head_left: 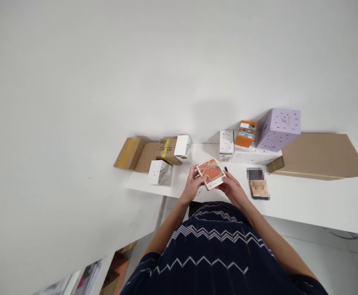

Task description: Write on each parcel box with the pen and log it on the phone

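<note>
A small flat box with an orange picture on its face and a pale border is held up in front of me, above the white table. My left hand grips its left side, thumb resting on the face. On its lower right side my right hand closes round the edge. The face points up toward me and the box is turned at a slant. Just behind the right hand, a dark pen-like object lies on the table, partly hidden.
Cardboard boxes and white boxes stand at the left. Behind on the right are a white dotted box, an orange box, a tall lilac box and a large brown carton. A blurred-out phone-like object lies right.
</note>
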`<state>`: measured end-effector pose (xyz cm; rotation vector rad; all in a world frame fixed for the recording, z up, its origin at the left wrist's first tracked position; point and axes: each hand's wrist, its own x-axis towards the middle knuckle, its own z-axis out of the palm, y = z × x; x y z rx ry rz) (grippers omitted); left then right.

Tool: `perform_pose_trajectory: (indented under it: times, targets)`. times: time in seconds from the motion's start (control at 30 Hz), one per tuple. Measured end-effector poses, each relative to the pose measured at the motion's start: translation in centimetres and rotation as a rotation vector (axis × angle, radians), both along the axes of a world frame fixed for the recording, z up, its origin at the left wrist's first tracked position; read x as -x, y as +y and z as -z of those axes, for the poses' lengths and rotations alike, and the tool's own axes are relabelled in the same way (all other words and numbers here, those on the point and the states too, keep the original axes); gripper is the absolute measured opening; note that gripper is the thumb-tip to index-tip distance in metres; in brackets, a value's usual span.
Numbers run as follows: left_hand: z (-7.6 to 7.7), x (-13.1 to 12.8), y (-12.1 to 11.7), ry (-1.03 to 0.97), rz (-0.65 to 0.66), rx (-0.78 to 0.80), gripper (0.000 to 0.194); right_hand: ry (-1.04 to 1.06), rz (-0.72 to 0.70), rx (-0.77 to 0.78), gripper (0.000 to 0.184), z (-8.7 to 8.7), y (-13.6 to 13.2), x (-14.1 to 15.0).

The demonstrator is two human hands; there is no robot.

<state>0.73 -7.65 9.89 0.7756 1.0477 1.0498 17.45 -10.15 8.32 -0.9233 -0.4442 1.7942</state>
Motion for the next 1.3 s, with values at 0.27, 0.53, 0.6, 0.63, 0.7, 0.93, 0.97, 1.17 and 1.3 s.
perform_pose_trajectory:
  times: [0.27,0.53,0.6,0.63,0.7,0.93,0.97,1.17,1.3]
  targets:
    - [0.2,-0.3,0.5,0.001,0.032,-0.009,0.049,0.023,0.029,0.018,0.043,-0.1,0.1,-0.2]
    - [0.1,-0.5,0.7,-0.061,-0.016,0.093,0.047,0.092,-0.049,0.015,0.040,0.9,0.1,-0.4]
    - [0.1,-0.4,0.7,-0.077,-0.033,0.114,0.048,0.089,-0.057,-0.002,0.039,1.0,0.1,-0.4]
    - [0.0,-0.4,0.7,-0.080,-0.039,0.119,0.048,0.085,-0.058,-0.007,0.038,1.0,0.1,-0.3]
    - [0.0,-0.4,0.7,-0.084,-0.044,0.121,0.049,0.071,-0.060,-0.012,0.038,0.9,0.1,-0.3]
    - [-0.2,-0.4,0.7,-0.118,-0.047,0.145,0.052,0.013,-0.038,-0.005,0.043,0.3,0.0,-0.1]
    - [-0.1,-0.4,0.7,-0.117,-0.045,0.150,0.052,0.005,-0.032,0.000,0.043,0.3,-0.1,0.0]
    - [0.4,0.0,0.9,0.037,-0.004,0.138,0.044,-0.058,0.003,0.045,0.036,0.9,0.0,0.1]
    - [1.0,0.5,1.2,0.096,-0.012,0.080,0.041,-0.060,0.003,0.094,0.035,1.1,0.2,0.0]
